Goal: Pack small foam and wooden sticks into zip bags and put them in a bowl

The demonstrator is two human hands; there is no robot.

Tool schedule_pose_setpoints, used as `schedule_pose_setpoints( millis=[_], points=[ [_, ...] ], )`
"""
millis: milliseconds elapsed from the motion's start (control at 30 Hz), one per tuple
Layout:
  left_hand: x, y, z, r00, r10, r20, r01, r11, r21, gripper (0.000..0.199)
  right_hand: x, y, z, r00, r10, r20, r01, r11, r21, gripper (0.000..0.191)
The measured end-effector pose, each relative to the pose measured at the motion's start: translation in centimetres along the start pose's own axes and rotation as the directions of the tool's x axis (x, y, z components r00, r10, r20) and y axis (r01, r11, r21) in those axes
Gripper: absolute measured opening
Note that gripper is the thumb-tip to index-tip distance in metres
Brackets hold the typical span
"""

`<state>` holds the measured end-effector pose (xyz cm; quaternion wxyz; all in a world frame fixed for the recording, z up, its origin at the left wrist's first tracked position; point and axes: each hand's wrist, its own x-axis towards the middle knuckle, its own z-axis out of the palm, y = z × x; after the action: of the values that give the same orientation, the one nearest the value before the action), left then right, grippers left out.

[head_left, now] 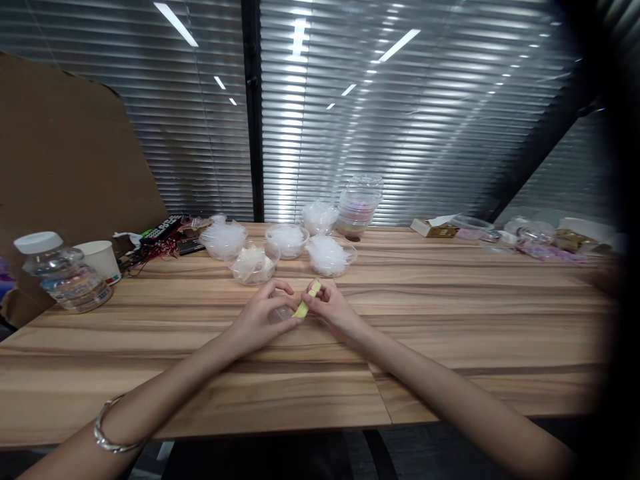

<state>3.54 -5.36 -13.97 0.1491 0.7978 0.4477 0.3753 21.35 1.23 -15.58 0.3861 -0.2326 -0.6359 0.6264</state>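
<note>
Between the fingertips of my right hand is pinched a small yellow strip, soft-looking and tilted; its exact kind is too small to make out. My left hand curls in from the other side, thumb tip at the strip's lower end, index finger raised apart from it. A clear, shiny plastic piece shows inside the curve of the left fingers; whether they grip it is hard to see. Just beyond the hands stand a clear bowl of pale cream pieces and a clear bowl of white translucent material.
Further back are more white-filled bowls and a stack of clear containers. At left stand a white-capped jar, a paper cup and tangled wires. A small box and plastic packets lie back right.
</note>
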Motion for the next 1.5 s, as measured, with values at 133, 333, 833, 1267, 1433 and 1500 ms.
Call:
schedule_pose_setpoints(
  millis=[133, 333, 833, 1267, 1433, 1500],
  points=[
    [0.1, 0.0, 0.2, 1.000, 0.029, -0.004, -0.029, 0.998, -0.047, 0.011, 0.0, 0.1, -0.1, 0.999, 0.011, 0.043, -0.014, 0.999, 0.052, 0.029],
    [0.3, -0.3, -0.2, 0.995, 0.004, -0.101, -0.008, 0.999, -0.039, 0.009, 0.1, 0.1, -0.6, 0.997, 0.024, 0.080, -0.028, 0.999, 0.040, 0.033],
    [0.5, -0.4, -0.9, 0.928, -0.024, -0.371, 0.025, 1.000, -0.003, 0.009, -0.4, -0.2, 0.3, 0.994, 0.015, 0.110, -0.038, 0.977, 0.208, 0.033],
    [0.5, -1.0, -0.7, 0.960, -0.042, -0.276, 0.030, 0.998, -0.046, 0.009, -0.9, -1.6, -0.1, 0.947, 0.050, 0.317, -0.049, 0.999, -0.013, 0.021],
    [0.3, -0.1, -0.7, 0.975, 0.047, -0.219, -0.051, 0.999, -0.013, 0.010, -1.2, -1.1, 0.1, 0.956, 0.108, 0.273, -0.081, 0.991, -0.108, 0.021],
    [0.2, 0.3, -0.7, 0.981, 0.086, -0.175, -0.087, 0.996, 0.003, 0.010, -1.1, -0.6, 0.2, 0.959, 0.115, 0.258, -0.099, 0.992, -0.074, 0.024]
  ],
)
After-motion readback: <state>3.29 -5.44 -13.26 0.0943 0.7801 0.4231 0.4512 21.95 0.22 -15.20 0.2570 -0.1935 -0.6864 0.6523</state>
